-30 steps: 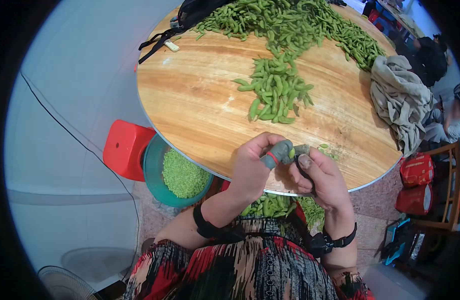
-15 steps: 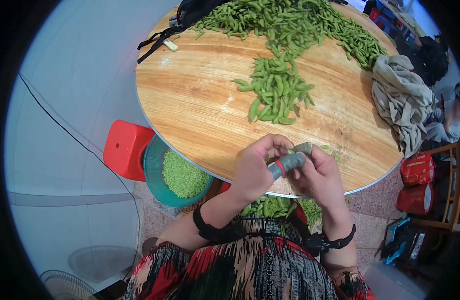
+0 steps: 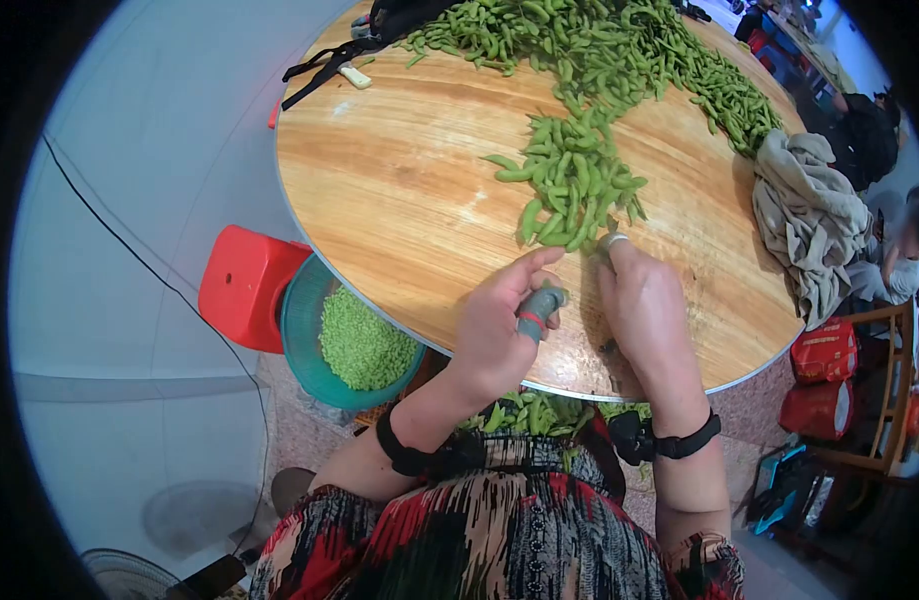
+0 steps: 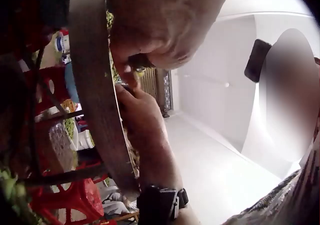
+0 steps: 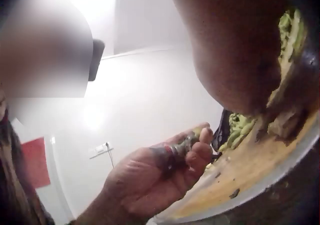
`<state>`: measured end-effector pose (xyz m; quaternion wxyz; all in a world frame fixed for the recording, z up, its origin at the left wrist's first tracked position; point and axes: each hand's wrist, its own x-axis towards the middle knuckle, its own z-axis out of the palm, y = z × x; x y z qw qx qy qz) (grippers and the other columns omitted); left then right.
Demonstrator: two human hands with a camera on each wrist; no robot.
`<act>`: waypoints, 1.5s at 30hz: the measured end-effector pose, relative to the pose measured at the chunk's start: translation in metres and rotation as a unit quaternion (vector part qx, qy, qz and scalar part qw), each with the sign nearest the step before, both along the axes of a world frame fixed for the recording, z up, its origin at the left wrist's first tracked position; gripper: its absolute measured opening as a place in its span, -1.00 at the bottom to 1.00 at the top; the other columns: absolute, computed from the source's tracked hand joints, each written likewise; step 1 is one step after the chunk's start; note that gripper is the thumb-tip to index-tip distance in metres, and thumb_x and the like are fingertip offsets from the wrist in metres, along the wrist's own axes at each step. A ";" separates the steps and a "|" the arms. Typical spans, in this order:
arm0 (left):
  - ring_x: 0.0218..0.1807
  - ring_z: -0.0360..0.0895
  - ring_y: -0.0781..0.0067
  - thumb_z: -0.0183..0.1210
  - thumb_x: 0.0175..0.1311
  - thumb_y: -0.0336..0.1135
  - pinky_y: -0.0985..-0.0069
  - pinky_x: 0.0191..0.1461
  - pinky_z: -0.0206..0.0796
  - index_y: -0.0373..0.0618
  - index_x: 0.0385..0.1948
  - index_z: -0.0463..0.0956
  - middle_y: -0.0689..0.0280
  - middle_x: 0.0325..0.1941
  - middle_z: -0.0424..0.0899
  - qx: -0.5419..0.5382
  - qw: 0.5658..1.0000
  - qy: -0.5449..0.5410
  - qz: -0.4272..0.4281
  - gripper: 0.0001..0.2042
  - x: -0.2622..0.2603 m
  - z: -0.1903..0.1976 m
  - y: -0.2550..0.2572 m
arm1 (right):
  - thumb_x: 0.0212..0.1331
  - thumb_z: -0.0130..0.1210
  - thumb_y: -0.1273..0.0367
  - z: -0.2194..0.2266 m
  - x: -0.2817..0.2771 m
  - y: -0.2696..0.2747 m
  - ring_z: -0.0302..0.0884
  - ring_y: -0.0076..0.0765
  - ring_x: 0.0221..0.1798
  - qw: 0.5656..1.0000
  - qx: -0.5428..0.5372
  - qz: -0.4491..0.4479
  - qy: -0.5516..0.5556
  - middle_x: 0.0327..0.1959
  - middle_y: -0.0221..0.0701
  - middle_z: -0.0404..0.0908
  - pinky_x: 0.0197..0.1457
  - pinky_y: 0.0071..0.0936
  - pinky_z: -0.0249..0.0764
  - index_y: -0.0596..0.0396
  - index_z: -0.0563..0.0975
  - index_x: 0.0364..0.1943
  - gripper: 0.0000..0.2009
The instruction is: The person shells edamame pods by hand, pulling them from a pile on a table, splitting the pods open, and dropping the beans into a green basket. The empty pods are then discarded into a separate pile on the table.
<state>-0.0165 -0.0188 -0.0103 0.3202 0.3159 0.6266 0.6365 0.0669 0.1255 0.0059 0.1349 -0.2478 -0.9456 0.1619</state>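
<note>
Green soybean pods [image 3: 569, 190] lie in a small heap on the round wooden table [image 3: 399, 200]. My left hand [image 3: 499, 325] is held over the table's near edge, its thumb in a grey cover with a red band. In the right wrist view this left hand [image 5: 150, 180] pinches a small green bean [image 5: 198, 132] between the covered thumb and the fingers. Reaching forward, my right hand [image 3: 644, 300] has its fingertips right at the near edge of the heap. Its fingers point down, and I cannot tell whether they grip a pod.
A larger pile of pods [image 3: 579, 50] covers the far side. At the left, a teal basket [image 3: 299, 350] of shelled beans stands beside a red stool [image 3: 244, 290]. A grey cloth [image 3: 809, 220] hangs over the right edge. More pods [image 3: 534, 412] lie below the near edge.
My hands, together over the near edge before, have parted. The right hand has moved forward to the heap; the left has drawn slightly left. The pod between them is no longer seen there.
</note>
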 end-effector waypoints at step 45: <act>-0.28 0.44 0.61 0.06 0.19 -0.45 0.62 -0.14 0.28 -0.22 -0.35 0.49 0.40 -0.41 0.50 0.098 0.963 -0.242 -0.065 -0.93 0.018 0.000 0.025 | 0.33 -0.23 0.35 0.008 0.050 -0.021 0.03 -0.74 -0.71 0.623 -0.763 0.009 0.171 -0.67 -0.53 0.29 -0.68 -0.76 -0.05 0.18 0.37 -0.25 -0.81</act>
